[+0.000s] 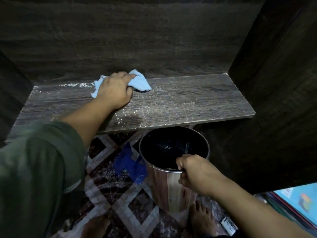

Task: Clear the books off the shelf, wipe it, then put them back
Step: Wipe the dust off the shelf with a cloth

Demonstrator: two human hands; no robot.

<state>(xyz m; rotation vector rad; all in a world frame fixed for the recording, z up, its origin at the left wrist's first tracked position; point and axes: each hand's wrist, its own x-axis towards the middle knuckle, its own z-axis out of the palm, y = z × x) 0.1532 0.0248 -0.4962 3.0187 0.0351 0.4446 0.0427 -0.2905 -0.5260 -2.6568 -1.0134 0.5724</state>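
Observation:
The dark wood-grain shelf (188,100) holds no books and carries white dust specks along its back left and front middle. My left hand (115,90) presses a light blue cloth (140,82) onto the shelf near the back wall, left of centre. My right hand (193,170) grips the near rim of a shiny metal bin (171,189) held just below the shelf's front edge; white crumbs lie inside its black interior. A stack of books (298,205) with a light blue cover on top shows at the lower right.
Dark wooden walls close the shelf on the back (137,40) and right (274,83). A blue plastic dustpan-like piece (130,164) lies on the patterned floor (120,203) beside the bin. My bare feet (200,219) stand below.

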